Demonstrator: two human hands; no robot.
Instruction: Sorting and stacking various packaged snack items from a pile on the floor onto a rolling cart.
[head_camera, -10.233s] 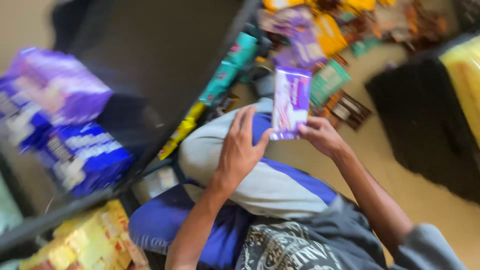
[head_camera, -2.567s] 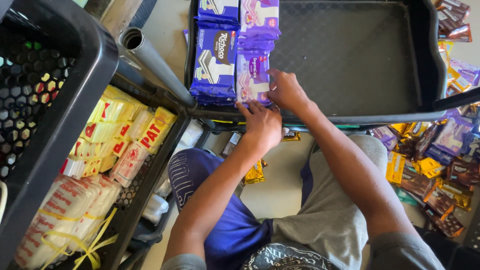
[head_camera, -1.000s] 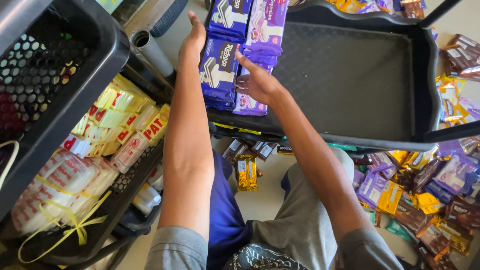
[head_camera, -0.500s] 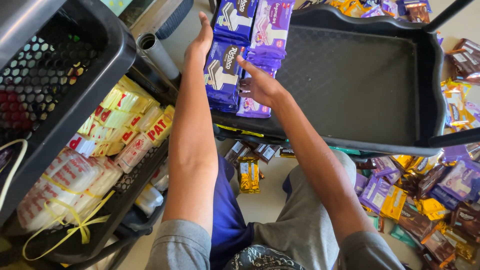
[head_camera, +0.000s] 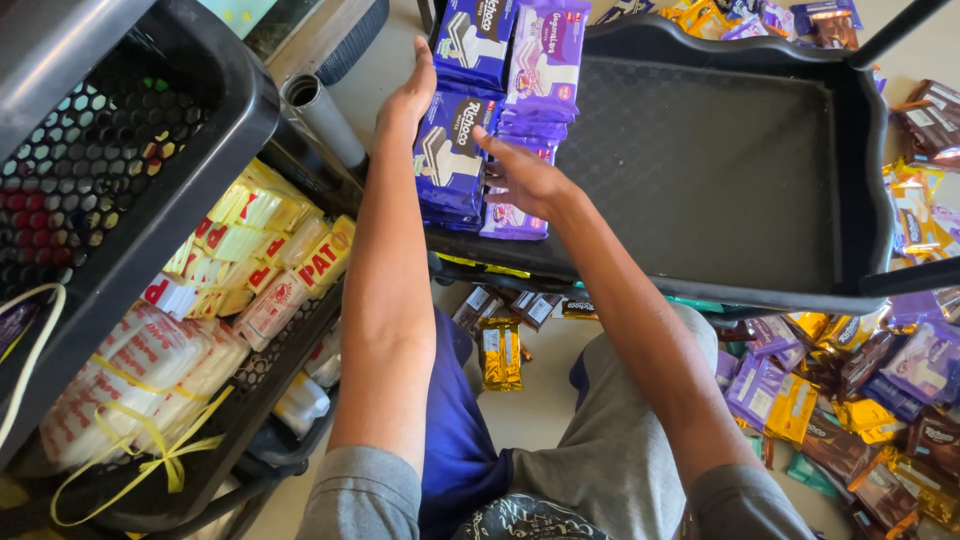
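at the frame's upper middle, the left hand (head_camera: 408, 100) lies flat, fingers spread, against the dark blue foil wafer packets (head_camera: 452, 155); the right hand (head_camera: 525, 175), open too, presses the purple foil wafer packets (head_camera: 540, 70) in the black plastic tray (head_camera: 700, 160); ungripped, the stacks could topple.

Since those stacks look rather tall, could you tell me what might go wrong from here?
The blue wafer packs sit at the black tray edge, steadied by the left hand; they might slide off. The right hand pressing the purple packs could topple that stack.
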